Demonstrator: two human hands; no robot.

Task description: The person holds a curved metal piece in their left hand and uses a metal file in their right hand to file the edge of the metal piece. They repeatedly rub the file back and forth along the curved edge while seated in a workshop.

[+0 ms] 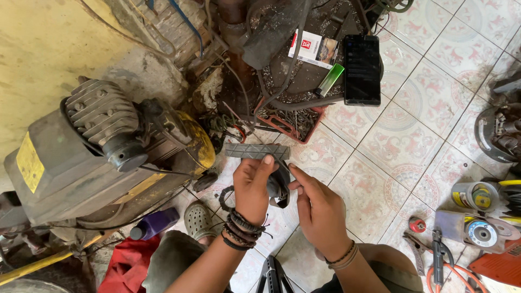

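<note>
My left hand holds a dark piece of rubber, thumb up against its top. A flat grey grooved rubber strip lies crosswise right above my fingers; whether I grip it I cannot tell. My right hand pinches the same dark rubber piece from the right, fingers pointing left. Both wrists wear cord bracelets. The lower part of the rubber piece is hidden between my hands.
A grimy air compressor fills the left. Ahead are a black phone, a green lighter, a small carton and a red tray of nails. Grinding discs, pliers and a purple bottle lie on the tiled floor.
</note>
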